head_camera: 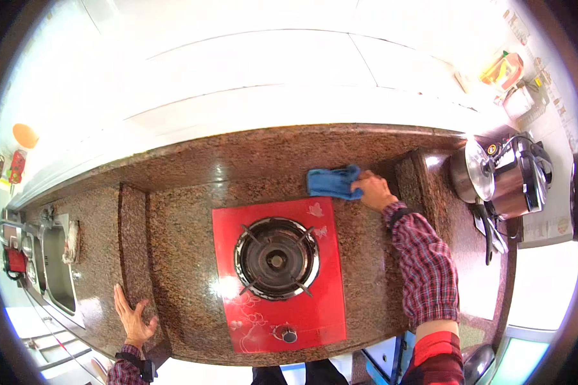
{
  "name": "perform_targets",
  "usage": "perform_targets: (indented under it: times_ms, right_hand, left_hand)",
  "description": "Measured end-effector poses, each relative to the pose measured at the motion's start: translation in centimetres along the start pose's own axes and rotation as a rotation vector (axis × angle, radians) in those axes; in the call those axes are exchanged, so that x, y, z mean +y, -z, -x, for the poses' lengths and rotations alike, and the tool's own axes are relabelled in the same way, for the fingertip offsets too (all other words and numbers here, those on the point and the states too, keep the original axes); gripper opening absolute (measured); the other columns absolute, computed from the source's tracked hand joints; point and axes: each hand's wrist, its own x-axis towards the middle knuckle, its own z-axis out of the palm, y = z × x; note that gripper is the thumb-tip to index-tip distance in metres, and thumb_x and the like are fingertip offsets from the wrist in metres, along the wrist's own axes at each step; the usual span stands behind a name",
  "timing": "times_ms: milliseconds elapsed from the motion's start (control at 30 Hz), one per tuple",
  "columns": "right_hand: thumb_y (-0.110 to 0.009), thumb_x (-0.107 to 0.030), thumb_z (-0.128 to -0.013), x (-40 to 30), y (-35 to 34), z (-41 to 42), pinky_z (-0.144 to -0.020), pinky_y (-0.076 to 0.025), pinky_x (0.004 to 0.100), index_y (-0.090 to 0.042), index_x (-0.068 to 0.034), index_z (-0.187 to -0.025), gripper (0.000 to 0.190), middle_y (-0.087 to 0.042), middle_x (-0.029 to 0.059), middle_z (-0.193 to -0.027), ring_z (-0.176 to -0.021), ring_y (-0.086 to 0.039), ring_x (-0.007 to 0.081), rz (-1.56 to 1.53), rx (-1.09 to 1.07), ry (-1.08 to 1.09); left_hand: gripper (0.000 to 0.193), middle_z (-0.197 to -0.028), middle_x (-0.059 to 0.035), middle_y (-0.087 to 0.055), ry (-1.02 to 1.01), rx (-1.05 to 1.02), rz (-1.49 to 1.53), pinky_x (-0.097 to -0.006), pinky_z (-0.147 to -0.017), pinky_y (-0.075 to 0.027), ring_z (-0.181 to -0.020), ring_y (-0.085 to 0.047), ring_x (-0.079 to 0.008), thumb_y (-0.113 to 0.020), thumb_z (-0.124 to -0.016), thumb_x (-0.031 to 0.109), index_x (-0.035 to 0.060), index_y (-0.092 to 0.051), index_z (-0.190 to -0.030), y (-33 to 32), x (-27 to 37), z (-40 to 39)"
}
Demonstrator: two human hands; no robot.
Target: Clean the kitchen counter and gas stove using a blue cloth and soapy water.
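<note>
My right hand [374, 190] grips one end of a blue cloth [332, 183], which lies on the brown granite counter [188, 269] behind the stove. The cloth is close to the back corner of a red single-burner gas stove [325, 284]. A round black burner with a metal ring and pan supports [276, 260] sits in the stove's middle, and a control knob [289, 335] is at its front. My left hand [134, 317], fingers spread and holding nothing, is at the raised granite ledge [136, 250] left of the stove.
On the raised counter at right stand a pan with a glass lid [472, 168] and a dark electric cooker [515, 187]. A steel sink [58, 269] with a faucet is set at far left, with a pale cloth [71, 241] beside it. A granite backsplash [250, 147] rises behind.
</note>
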Motion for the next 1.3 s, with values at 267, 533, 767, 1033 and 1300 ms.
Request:
perform_targets:
  times_ms: [267, 533, 767, 1033, 1300]
  right_hand:
    - [-0.055, -0.011, -0.071, -7.5, -3.9, 6.5, -0.08, -0.046, 0.0447, -0.061, -0.015, -0.104, 0.033, -0.055, 0.0126, -0.098, -0.101, -0.05, 0.0338, -0.281, 0.277, -0.102]
    - [-0.053, 0.0, -0.065, -17.2, -10.0, 25.6, -0.073, -0.045, 0.046, -0.055, -0.01, -0.107, 0.043, -0.05, 0.0116, -0.094, -0.091, -0.047, 0.0346, -0.329, 0.384, -0.425]
    - [-0.05, 0.0, -0.07, -26.5, -17.5, 34.4, -0.083, -0.04, 0.0456, -0.049, 0.0, -0.114, 0.044, -0.048, 0.0195, -0.099, -0.093, -0.047, 0.0392, -0.258, 0.787, -0.913]
    - [-0.055, 0.001, -0.074, -50.1, -20.6, 27.9, -0.08, -0.045, 0.0414, -0.051, -0.006, -0.116, 0.042, -0.052, 0.0212, -0.103, -0.095, -0.053, 0.0398, -0.743, 0.83, -0.808]
    - [-0.056, -0.01, -0.085, -36.8, -11.4, 35.8, -0.089, -0.041, 0.0273, -0.053, -0.002, -0.118, 0.034, -0.058, 0.0052, -0.106, -0.097, -0.054, 0.0132, -1.808, 0.474, -0.971]
  left_hand:
    - [0.057, -0.146, -0.0251, -0.011, -0.188, 0.039, -0.142, -0.0541, -0.105, -0.016, -0.134, -0.014, -0.0436, -0.045, -0.082, 0.059, 0.0088, -0.06, -0.104, 1.2, -0.8, -0.6]
    - [0.046, -0.147, -0.0213, -0.011, -0.237, 0.096, -0.132, -0.0524, -0.106, -0.016, -0.135, -0.012, -0.0414, -0.056, -0.079, 0.049, 0.015, -0.06, -0.108, -0.5, -2.6, 0.2]
    - [0.041, -0.148, -0.02, -0.011, -0.278, 0.161, -0.032, -0.0536, -0.106, -0.016, -0.135, -0.011, -0.041, -0.062, -0.075, 0.042, 0.0172, -0.06, -0.107, -1.9, -2.1, 0.5]
    - [0.037, -0.149, -0.0164, -0.01, -0.318, 0.271, -0.007, -0.0552, -0.106, -0.015, -0.136, -0.01, -0.0382, -0.061, -0.077, 0.046, 0.0188, -0.061, -0.103, -2.1, -3.2, 0.0]
    - [0.034, -0.148, -0.0164, -0.011, -0.312, 0.256, -0.055, -0.0544, -0.106, -0.016, -0.136, -0.011, -0.0372, -0.061, -0.078, 0.042, 0.0183, -0.061, -0.102, -1.8, -4.4, 0.1]
